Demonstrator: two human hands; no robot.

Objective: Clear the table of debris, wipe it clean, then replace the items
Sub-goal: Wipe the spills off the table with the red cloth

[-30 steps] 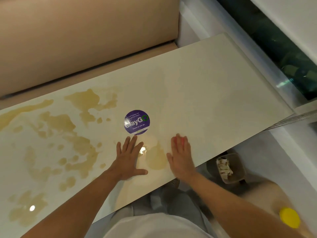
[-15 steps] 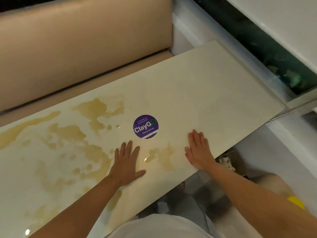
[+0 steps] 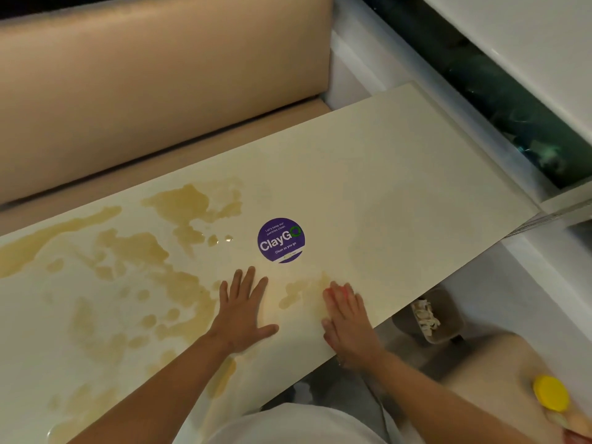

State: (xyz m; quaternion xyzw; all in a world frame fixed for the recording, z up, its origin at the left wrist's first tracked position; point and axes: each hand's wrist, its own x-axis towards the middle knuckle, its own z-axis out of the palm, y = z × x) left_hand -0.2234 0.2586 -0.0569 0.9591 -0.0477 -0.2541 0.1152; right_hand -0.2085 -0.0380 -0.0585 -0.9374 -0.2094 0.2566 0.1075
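A long cream table [image 3: 400, 174] carries wide yellowish spill patches [image 3: 134, 251] over its left half and a smaller patch [image 3: 301, 291] near the front edge. My left hand [image 3: 242, 310] lies flat on the table with fingers spread, just left of that small patch. My right hand [image 3: 347, 318] presses flat on a pinkish red cloth [image 3: 336, 291], which shows only at the fingertips, on the right edge of the small patch. A round purple "ClayGo" sticker [image 3: 281, 240] sits just beyond both hands.
A beige padded bench back [image 3: 153, 84] runs behind the table. Below the table's front edge on the right stands a small grey bin [image 3: 448, 318] holding white scraps. A yellow-capped item [image 3: 551, 394] lies on a beige seat at the lower right.
My right hand with the cloth slid right along the front edge and has come back left onto the small patch. The left hand has stayed flat in place.
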